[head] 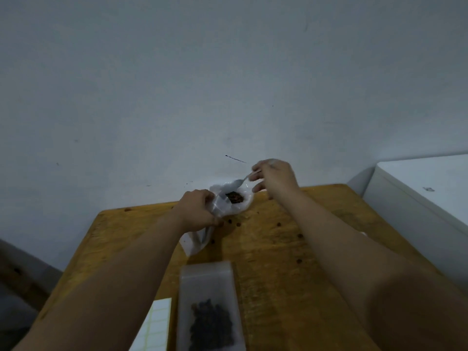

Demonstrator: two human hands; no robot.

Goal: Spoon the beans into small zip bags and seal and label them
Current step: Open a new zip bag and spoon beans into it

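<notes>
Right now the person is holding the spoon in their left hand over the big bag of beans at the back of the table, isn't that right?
Not quite: the spoon is in the right hand, as the head view shows. The left hand grips the edge of the big bag of beans at the back of the table.

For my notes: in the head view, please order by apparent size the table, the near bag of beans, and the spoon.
1. table
2. near bag of beans, enlarged by closeness to the camera
3. spoon

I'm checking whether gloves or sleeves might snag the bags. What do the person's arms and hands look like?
Both arms are bare along all that shows, with no sleeves in view. The left hand and right hand wear no gloves; no watch, ring or bracelet is visible.
</notes>
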